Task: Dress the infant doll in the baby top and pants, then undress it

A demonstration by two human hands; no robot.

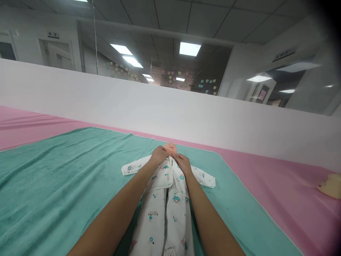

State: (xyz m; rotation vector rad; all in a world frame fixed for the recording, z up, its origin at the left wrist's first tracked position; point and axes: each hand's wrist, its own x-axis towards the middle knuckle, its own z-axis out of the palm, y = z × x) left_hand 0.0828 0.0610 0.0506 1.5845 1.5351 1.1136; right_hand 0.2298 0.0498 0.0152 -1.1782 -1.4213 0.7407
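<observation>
A baby doll [171,147] lies on its back on a teal towel [66,177], dressed in a white printed romper [162,206] with both sleeves spread out. My left hand [159,155] is closed on the romper's fabric at the collar, just below the doll's head. My right hand [182,161] pinches the other edge of the collar beside it. Both forearms reach out over the doll's body and legs.
The towel lies on a pink sheet [266,185] over a wide surface. A white partition wall [160,106] runs along the far edge. A pale yellow object [330,185] rests on the pink sheet at the right edge.
</observation>
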